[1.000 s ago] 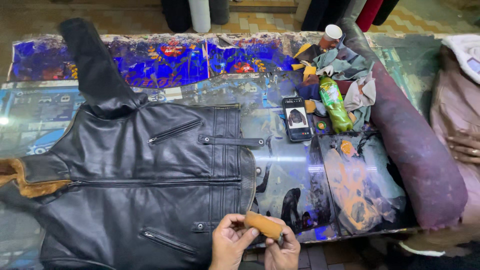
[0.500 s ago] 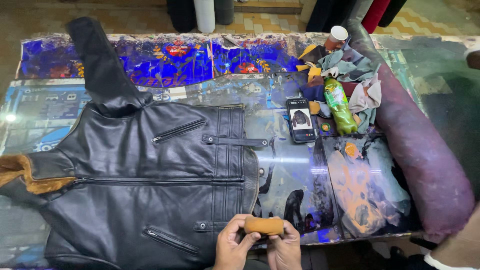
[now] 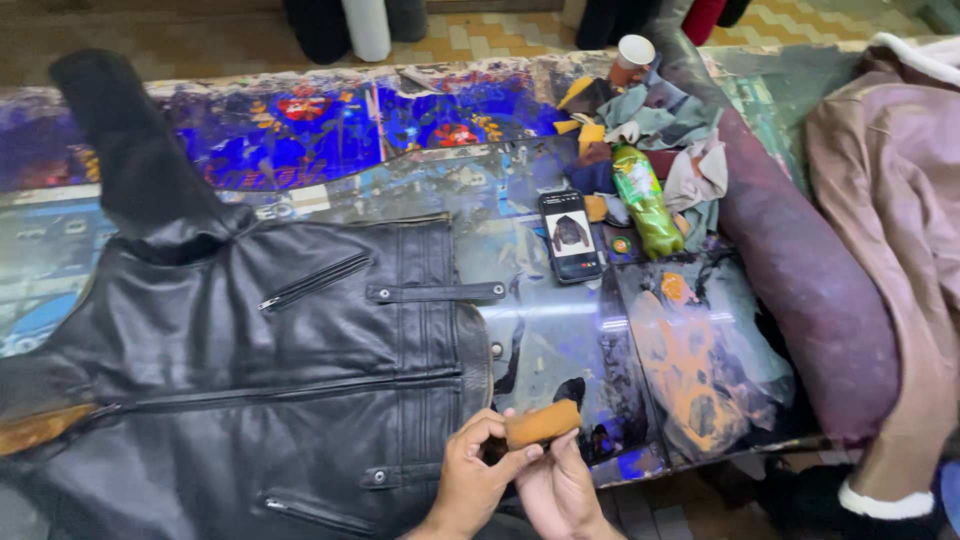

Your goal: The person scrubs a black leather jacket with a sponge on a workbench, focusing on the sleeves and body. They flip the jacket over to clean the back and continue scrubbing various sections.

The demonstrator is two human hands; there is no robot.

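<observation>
We grip small tan-orange sponge block [image 3: 542, 423], oblong, soft-edged, between left hand [image 3: 475, 482] and right hand [image 3: 556, 486], beside black leather jacket [image 3: 300, 380].

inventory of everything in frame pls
jacket: 1, black leather, spread on table left
sponge: 1, tan, between both hands
phone: 1, black, screen lit, table centre
bottle: 1, green, lying right of phone
rags: several, grey and yellow, far side by bottle
cup: 1, white, far edge
table: 1, paint-stained
pink garment: 1, far right
left hand: on sponge
right hand: on sponge
</observation>
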